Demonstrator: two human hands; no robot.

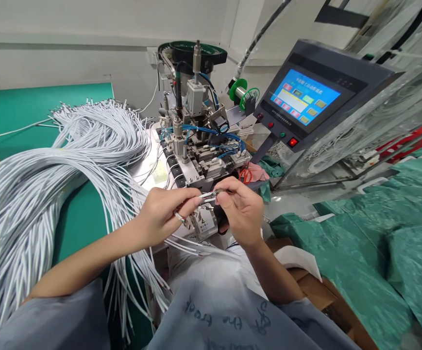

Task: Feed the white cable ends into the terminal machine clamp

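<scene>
White cables, one large bundle: heaped over the green tabletop on the left, loose strands trailing over its near edge toward the lap.

Green plastic sheeting, crumpled, on the right; whatever it covers cannot be told.

Bench machine, metal, with blue tubes, just beyond the hands. Control panel, lit screen, beside it on the right.

Cardboard box, low by the right forearm; contents not legible.

Green bowl, round, at the machine's upper rear; contents too small to tell.

Left hand: grip closed, thumb and forefinger pinching a white cable end; a second cable end, coloured wires showing, lies by the lower fingers.

Right hand: grip closed, fingertips grasping a small metallic piece that meets the pinched end.

Spool, green flanges, silvery winding, between machine and panel.

Step in hand, as judged: close two-handed handling of one end, held up before the machine. Handling calls for steady fingertips and the two small parts kept in line.
</scene>
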